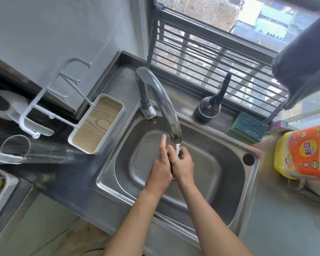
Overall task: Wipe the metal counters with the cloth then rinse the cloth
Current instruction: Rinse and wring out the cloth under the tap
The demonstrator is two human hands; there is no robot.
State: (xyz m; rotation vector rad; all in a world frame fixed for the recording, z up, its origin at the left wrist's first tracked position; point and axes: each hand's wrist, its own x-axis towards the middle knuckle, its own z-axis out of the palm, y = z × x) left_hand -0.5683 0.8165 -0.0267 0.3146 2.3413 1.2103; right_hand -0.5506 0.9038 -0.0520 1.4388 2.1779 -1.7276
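A grey metal desk (pixel 277 235) runs around a steel sink (pixel 251 154) set into its middle. On the far strip behind the sink, under the window, stands a dark round bottle (pixel 207 109) with a black pump top, and just to its right lies a green sponge (pixel 249 126), flat side up. On the right stands a yellow and orange detergent jug (pixel 301 154). Left of the sink lies a white tray (pixel 97 124) with a wood-grain bottom, its frame of white hooks (pixel 50 100) reaching further left. Near it, at the left, a clear glass (pixel 28 150) lies on its side. A chrome tap (pixel 155 100) rises at the sink's far left corner.
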